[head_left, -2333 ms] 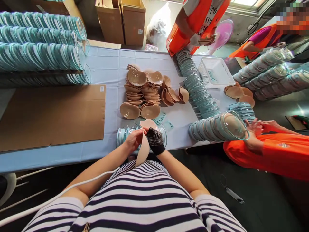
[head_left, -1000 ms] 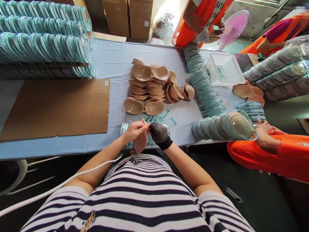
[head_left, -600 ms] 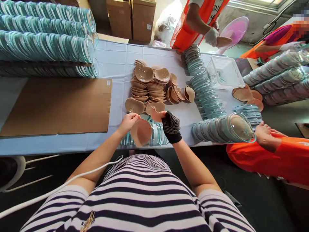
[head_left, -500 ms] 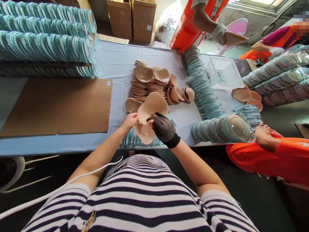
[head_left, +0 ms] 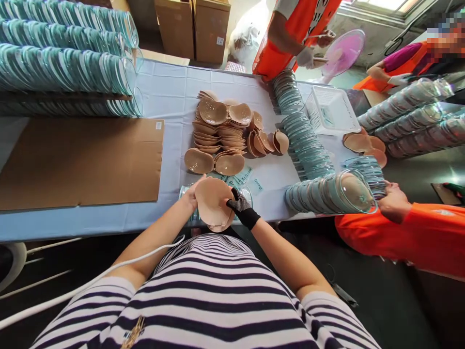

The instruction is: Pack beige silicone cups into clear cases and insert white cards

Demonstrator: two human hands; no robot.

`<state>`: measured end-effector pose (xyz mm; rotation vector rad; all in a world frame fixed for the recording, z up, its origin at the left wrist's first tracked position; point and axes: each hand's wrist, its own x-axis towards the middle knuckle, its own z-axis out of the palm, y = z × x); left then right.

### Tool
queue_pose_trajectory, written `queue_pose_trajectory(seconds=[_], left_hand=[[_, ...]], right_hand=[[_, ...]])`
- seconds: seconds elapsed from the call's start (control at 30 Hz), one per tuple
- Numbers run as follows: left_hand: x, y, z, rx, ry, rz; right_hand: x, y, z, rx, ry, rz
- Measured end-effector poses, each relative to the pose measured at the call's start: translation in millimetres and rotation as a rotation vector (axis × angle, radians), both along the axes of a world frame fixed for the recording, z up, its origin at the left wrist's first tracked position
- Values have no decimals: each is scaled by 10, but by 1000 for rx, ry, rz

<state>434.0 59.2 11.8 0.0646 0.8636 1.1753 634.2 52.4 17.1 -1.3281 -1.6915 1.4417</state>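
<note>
Both hands — the bare left hand (head_left: 189, 196) and the gloved right hand (head_left: 240, 206) — are closed on a tan bra cup (head_left: 212, 202), held over clear cases (head_left: 244, 194) at the near table edge (head_left: 90, 225). Farther back sits a stack of cups (head_left: 218, 131).

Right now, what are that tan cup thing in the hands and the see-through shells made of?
The tan cup looks like soft, matte moulded foam or silicone: smooth and rounded. The clear shells look like thin glossy plastic: you see through them and they glint.
</note>
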Motion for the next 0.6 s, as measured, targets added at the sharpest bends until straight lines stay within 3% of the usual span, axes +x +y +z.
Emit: queue_pose_trajectory(seconds=[0.07,0.23,0.33,0.47,0.6], left_hand=[[67,-106,57,-14,14,-6],[247,-263,90,122,248,257],[395,-288,-21,-15,295,369],[459,-324,-113,-102,350,352],[245,-279,6,-46,323,389]], right_hand=[[-23,-3,-124,-91,61,-34],[-108,61,-134,28,72,-182],[-266,60,-62,36,59,-272],[-437,-9,-4,17,40,-327],[-424,-81,25,63,43,-284]])
